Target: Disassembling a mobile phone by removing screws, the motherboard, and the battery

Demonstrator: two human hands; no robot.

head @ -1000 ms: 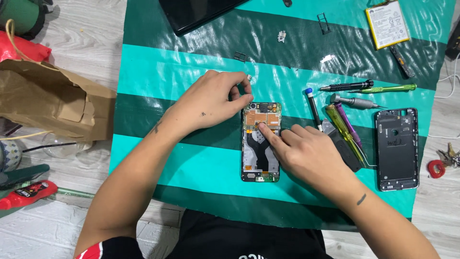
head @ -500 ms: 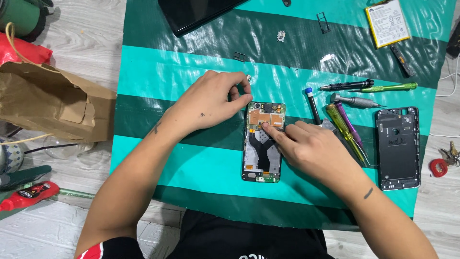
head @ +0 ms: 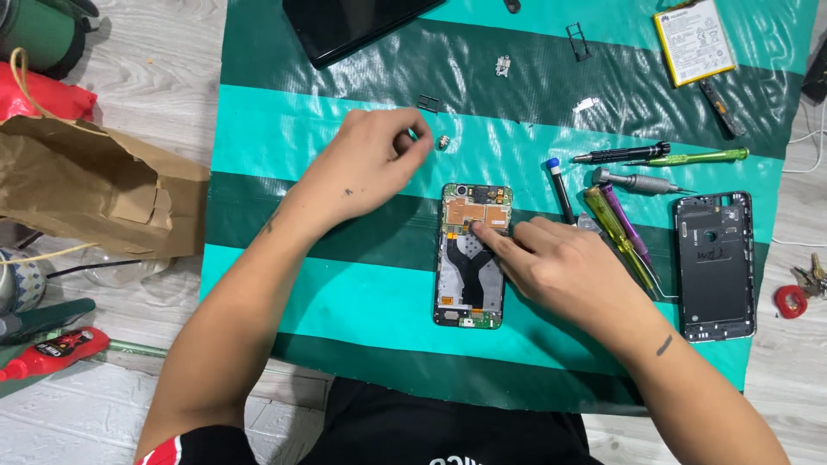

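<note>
Fingers of the right hand (head: 568, 267) are mostly curled, with the index fingertip pressed down on the copper-coloured shield at the upper part of the opened phone (head: 470, 255); nothing is gripped there, only touched. Fingers of the left hand (head: 370, 164) are pinched together above the mat (head: 284, 138), thumb against fingertips, possibly on something very small, but I cannot tell whether anything sits between them. A small round metal part (head: 444, 142) lies just beside that pinch. The phone lies flat and lengthwise on the striped green mat, directly in front of the person, between the 2 hands, its circuit board and black inner frame exposed. By the look of it, it is light, thin and stiff, yet fragile: the bare board, connectors and ribbon cables would suffer from pressure or prying, so the safest hold seems to be the long side edges of the frame, away from the board. To the right lie several screwdrivers (head: 642, 155) and a pry tool, then the back cover (head: 715, 263) face up. A battery (head: 693, 39) rests at the top right, a dark screen panel (head: 353, 26) at the top, and a paper bag (head: 86, 194) on the floor to the left.
</note>
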